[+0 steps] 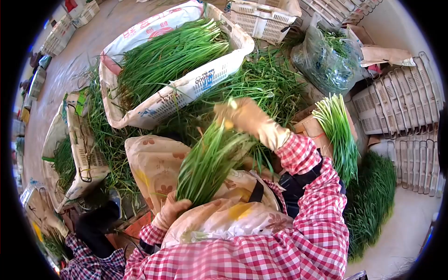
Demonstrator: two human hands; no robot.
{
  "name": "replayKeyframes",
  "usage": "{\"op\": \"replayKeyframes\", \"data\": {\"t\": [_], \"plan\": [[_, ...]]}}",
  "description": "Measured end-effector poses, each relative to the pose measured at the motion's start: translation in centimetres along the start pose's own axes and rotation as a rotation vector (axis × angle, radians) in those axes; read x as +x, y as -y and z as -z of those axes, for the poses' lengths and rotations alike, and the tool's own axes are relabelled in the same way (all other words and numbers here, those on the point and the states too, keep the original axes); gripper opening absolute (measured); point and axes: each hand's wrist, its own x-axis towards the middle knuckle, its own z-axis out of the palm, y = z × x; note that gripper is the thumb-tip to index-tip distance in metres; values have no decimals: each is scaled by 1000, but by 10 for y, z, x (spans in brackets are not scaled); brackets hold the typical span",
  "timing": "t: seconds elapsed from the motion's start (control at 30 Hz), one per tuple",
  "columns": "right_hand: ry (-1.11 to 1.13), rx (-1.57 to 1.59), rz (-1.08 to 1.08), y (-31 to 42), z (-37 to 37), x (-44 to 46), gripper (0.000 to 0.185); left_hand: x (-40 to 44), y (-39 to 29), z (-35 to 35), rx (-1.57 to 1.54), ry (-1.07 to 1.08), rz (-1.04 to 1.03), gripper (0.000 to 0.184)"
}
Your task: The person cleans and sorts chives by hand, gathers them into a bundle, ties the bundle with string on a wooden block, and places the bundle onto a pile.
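Observation:
My left hand, in a pale glove, is closed around the leafy lower end of a bunch of green garlic chives, held slanting over the flowered apron on my lap. My right hand, gloved too, is just above the upper end of the bunch. Motion smears its fingers, so whether they grip any stalks is unclear. A neat bundle of chives, pale ends up, stands on a brown box by my right arm.
Ahead is a white crate with chives laid in it. Loose trimmings cover the floor around it. A big chive heap lies at right, near stacked crates and a plastic bag. A co-worker's gloved hand is at left.

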Motion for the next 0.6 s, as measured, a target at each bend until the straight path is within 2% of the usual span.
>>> {"op": "replayKeyframes", "data": {"t": [0.03,0.07,0.13,0.17,0.23,0.27,0.33,0.37,0.4,0.43,0.47,0.5,0.53,0.57,0.6], "plan": [[-100,47,56,5,4,3,28,3,4,9,-51,52,-10,59],[-249,-53,350,-18,36,33,24,3,9,13,-111,31,-27,63],[-657,-101,462,5,72,30,15,1,12,19,-245,24,-36,69],[-696,252,643,11,95,23,15,1,13,20,-323,36,-26,71],[-629,931,1126,22,140,10,18,0,11,18,-426,80,-32,73],[-724,604,1371,22,147,5,21,-1,8,15,-448,110,-43,73],[-640,413,1235,16,147,-2,18,5,0,10,-463,155,-94,70],[-392,590,1127,2,129,5,15,6,-4,11,-373,132,-94,69],[-426,544,715,-26,110,21,9,7,-10,13,-283,111,-94,68],[-315,-39,567,-41,84,33,18,9,-15,12,-195,90,-97,67],[-187,-636,536,-56,59,44,26,12,-21,8,-125,77,-184,54],[88,-475,195,-49,27,34,16,12,-28,1,-51,3,-191,51],[201,-339,-42,-47,0,30,19,12,-36,-9,25,-68,-199,49],[334,-272,-102,-57,-19,35,16,16,-39,-17,97,-140,-207,48],[402,-42,-160,-69,-31,41,17,21,-38,-23,192,-173,-238,41]]}}
